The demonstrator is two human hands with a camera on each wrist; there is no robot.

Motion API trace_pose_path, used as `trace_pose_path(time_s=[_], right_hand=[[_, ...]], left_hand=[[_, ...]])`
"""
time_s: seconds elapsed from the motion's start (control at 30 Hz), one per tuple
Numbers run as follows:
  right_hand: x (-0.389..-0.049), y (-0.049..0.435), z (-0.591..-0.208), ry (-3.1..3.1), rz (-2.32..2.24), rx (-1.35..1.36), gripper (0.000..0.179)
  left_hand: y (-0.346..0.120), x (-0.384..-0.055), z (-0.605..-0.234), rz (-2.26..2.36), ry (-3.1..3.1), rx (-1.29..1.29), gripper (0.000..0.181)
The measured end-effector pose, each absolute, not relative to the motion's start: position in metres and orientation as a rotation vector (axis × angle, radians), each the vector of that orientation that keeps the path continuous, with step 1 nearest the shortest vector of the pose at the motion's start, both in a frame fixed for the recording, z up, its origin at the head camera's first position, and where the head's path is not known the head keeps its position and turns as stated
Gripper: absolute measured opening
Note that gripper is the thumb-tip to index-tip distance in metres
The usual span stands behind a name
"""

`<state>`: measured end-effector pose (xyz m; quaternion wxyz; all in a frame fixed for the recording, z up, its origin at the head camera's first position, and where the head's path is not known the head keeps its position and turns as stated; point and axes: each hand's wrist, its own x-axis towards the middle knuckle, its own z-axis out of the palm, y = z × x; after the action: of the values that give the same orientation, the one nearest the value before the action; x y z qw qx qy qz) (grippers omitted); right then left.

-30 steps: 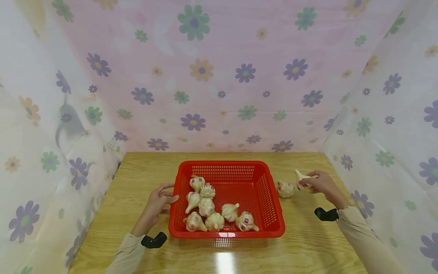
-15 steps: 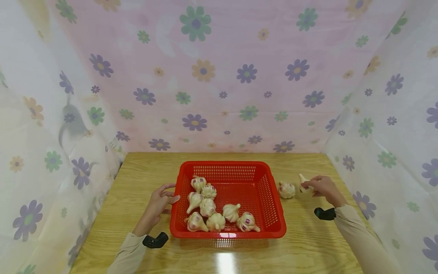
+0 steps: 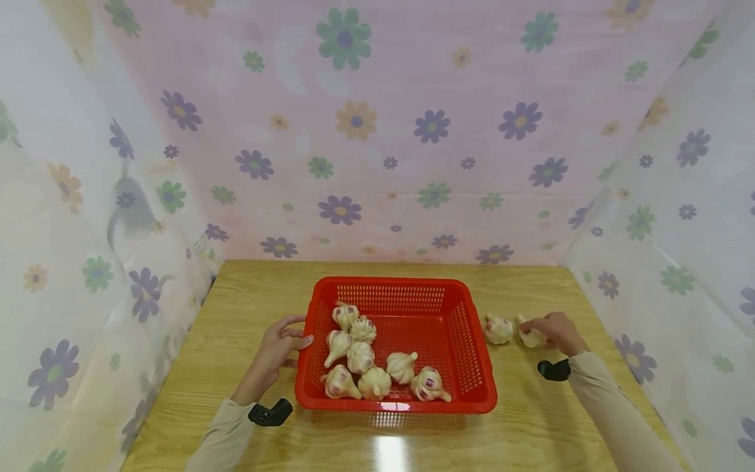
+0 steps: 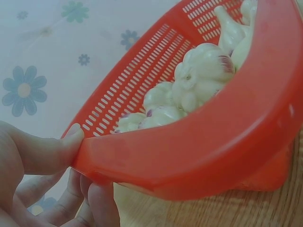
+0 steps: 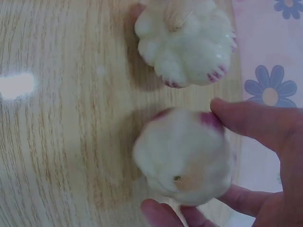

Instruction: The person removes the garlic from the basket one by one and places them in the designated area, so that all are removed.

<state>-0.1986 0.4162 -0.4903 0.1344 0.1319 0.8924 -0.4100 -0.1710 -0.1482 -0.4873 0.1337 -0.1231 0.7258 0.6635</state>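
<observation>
A red plastic basket (image 3: 407,406) sits mid-table with several white, purple-streaked garlic bulbs (image 3: 360,358) along its left and near sides. At its left rim is my left hand (image 3: 274,351); in the left wrist view the thumb (image 4: 71,142) lies over the rim and the fingers are curled beneath it. Right of the basket, my right hand (image 3: 559,332) holds a garlic bulb (image 5: 182,156) between thumb and fingers, at or just above the tabletop. Beside it, on the basket side, another garlic bulb (image 3: 499,330) lies on the wood.
The wooden table (image 3: 265,282) reaches back to a flower-printed cloth (image 3: 389,183), which also hangs along both sides. A dark wrist device (image 3: 270,413) sits at the left sleeve, and a similar one (image 3: 554,370) at the right.
My right hand has lowered its garlic bulb toward the table, close beside the loose bulb. The left hand has stayed on the basket rim, and the head view has shifted slightly.
</observation>
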Motion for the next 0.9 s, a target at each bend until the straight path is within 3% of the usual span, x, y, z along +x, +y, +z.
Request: trace_pose_path(time_s=[0.13,0.9], right_hand=[[-0.2007,0.4150,-0.4920,2.647,-1.139,0.403,0.052],[-0.2020,0.4118,-0.4980,2.783,-1.073,0.430,0.037]], left_hand=[[-0.1475,-0.1715,-0.4861,1.918,2.112,-0.352,0.048],[-0.1482,-0.1724,-0.4883,1.935,2.102,-0.332,0.049]])
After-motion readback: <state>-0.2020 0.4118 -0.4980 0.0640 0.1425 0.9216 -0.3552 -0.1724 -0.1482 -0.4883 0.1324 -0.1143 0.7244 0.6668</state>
